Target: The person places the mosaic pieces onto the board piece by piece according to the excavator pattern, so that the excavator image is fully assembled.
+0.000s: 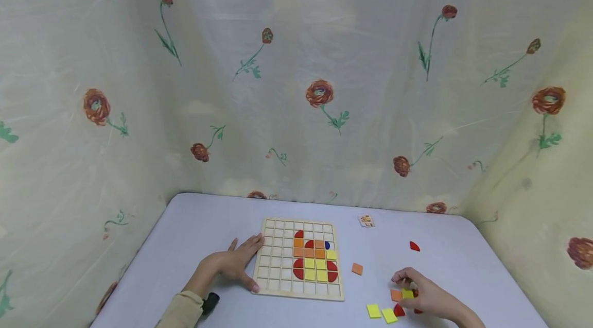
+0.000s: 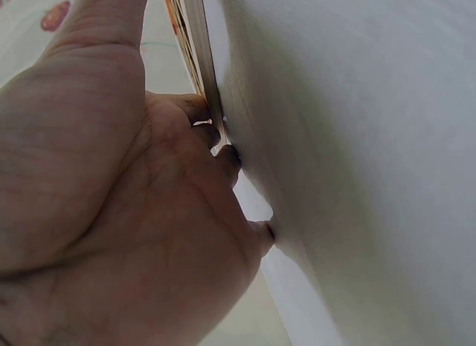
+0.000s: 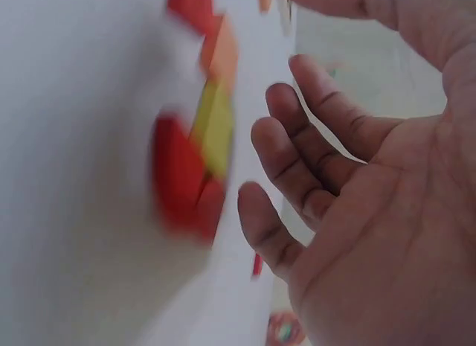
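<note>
Nearest, just right of the wooden grid board (image 1: 273,259), two yellow squares (image 1: 373,311) lie on the tabletop (image 1: 204,220). Farther right of the board, the right hand (image 1: 428,294), fingers apart and loosely bent, hovers just over an orange tile (image 1: 396,295), a yellow tile (image 1: 407,293) and red quarter-circles (image 1: 399,310). The left hand (image 1: 235,262) is spread, touching the board's left edge. Beyond, right of the board: a lone orange square (image 1: 357,269), a red wedge (image 1: 414,246), then a picture card (image 1: 366,221).
</note>
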`<state>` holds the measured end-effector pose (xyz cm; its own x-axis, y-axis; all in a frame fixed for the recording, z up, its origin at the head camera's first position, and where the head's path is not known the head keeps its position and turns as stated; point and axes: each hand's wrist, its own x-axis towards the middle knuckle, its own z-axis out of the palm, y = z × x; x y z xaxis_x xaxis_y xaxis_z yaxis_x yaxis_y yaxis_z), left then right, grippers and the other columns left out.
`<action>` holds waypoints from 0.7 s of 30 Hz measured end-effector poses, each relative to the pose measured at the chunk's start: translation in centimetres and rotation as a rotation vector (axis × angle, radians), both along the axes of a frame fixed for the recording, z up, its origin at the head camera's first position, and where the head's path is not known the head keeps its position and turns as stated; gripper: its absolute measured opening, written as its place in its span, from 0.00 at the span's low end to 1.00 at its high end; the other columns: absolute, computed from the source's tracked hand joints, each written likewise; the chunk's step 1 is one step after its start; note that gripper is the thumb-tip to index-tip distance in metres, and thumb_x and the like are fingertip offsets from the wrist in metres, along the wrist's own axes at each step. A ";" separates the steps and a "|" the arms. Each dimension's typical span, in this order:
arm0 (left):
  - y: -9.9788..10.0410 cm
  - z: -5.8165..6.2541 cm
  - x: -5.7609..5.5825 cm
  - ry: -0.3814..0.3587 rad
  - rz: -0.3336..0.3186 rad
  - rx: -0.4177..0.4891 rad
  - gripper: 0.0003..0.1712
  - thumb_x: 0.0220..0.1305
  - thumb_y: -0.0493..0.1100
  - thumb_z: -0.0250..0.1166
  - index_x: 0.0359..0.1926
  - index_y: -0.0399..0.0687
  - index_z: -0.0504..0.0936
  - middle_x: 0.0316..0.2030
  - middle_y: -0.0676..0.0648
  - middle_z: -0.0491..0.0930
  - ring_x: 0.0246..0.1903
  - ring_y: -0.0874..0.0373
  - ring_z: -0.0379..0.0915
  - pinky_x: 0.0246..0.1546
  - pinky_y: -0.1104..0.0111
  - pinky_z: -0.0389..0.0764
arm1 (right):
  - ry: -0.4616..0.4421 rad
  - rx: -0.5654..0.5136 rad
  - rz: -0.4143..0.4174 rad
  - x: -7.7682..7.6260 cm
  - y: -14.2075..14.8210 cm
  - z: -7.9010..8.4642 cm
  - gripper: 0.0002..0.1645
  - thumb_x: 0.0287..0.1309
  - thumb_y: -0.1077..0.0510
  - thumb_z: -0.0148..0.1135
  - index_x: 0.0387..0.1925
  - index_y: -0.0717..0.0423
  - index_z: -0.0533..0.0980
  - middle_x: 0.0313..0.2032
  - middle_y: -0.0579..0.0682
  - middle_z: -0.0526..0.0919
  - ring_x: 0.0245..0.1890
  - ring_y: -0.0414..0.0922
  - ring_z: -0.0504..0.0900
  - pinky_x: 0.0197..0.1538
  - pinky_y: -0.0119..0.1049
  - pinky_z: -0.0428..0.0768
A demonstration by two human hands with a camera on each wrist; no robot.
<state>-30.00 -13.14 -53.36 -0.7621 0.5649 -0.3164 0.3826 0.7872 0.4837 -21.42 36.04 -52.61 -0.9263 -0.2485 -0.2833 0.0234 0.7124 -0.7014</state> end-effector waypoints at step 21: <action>0.2 0.5 0.2 0.012 -0.004 -0.004 0.72 0.40 0.65 0.76 0.76 0.43 0.44 0.77 0.43 0.38 0.76 0.46 0.32 0.72 0.40 0.34 | 0.048 0.162 -0.261 -0.4 -0.2 -0.8 0.19 0.45 0.57 0.74 0.38 0.58 0.76 0.29 0.48 0.76 0.30 0.43 0.72 0.30 0.30 0.76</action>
